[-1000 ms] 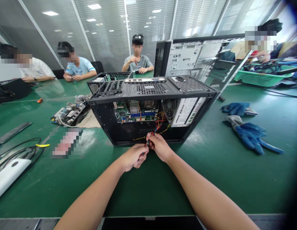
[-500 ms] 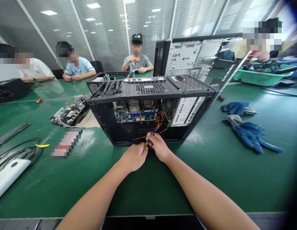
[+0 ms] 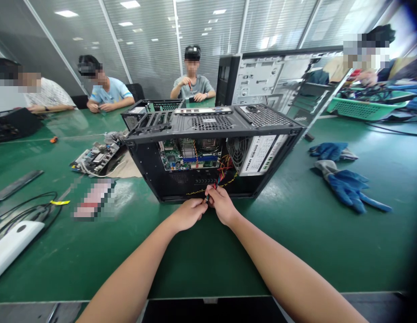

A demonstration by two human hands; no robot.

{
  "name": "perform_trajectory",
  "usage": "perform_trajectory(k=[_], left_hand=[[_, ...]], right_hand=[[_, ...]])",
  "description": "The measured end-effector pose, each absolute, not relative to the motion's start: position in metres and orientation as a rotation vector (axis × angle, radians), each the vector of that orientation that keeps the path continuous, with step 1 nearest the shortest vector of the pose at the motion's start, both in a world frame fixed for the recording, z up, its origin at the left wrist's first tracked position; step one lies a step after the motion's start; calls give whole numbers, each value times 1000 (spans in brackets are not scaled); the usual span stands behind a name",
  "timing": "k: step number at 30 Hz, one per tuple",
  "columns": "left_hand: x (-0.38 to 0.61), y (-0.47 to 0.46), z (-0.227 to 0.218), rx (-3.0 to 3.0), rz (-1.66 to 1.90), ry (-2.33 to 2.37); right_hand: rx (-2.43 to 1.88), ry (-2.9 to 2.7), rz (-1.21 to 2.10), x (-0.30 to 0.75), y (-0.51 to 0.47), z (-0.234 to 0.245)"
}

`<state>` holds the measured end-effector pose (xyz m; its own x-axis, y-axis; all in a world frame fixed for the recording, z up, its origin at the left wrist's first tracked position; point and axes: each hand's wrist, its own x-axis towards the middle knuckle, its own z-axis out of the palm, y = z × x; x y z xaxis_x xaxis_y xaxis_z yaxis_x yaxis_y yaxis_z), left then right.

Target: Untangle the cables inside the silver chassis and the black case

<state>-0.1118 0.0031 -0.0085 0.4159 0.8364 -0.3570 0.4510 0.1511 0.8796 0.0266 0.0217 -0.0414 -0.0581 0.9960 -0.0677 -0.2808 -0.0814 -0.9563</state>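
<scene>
A black computer case (image 3: 211, 123) lies on the green table with its open side facing me. Inside show a green motherboard (image 3: 174, 159) and, at the right, a power supply (image 3: 262, 157) with a fan. From the power supply a bundle of coloured cables (image 3: 223, 169) runs down to the case's near edge. My right hand (image 3: 221, 202) is closed on this bundle, thumb and fingers pinched. Close against it, my left hand (image 3: 190, 214) pinches the cable bundle's end; the fingers hide most of that end.
Blue work gloves (image 3: 349, 184) lie at the right, with a green basket (image 3: 366, 107) of cables behind. A loose circuit board (image 3: 97, 159) and a white device (image 3: 18, 246) with black cords are at the left. Another open case (image 3: 262, 80) stands behind. Several people sit around the table.
My left hand has shifted slightly, its wrist a little further left and up. The right hand keeps its hold on the cables. The view has tilted slightly.
</scene>
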Motion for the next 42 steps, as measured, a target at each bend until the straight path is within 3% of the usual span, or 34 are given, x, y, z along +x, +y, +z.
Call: perform_trajectory(k=[11, 25, 35, 42], left_hand=[[-132, 14, -6, 794, 331, 710], [-129, 13, -9, 835, 327, 732], [-115, 1, -2, 1158, 371, 1068], [-108, -5, -9, 1943, 656, 1279]], right_hand=[[-1063, -899, 1418, 19, 25, -39], [-1159, -859, 1374, 15, 30, -37], [-1066, -926, 1441, 22, 25, -37], [-1079, -957, 1423, 26, 23, -33]])
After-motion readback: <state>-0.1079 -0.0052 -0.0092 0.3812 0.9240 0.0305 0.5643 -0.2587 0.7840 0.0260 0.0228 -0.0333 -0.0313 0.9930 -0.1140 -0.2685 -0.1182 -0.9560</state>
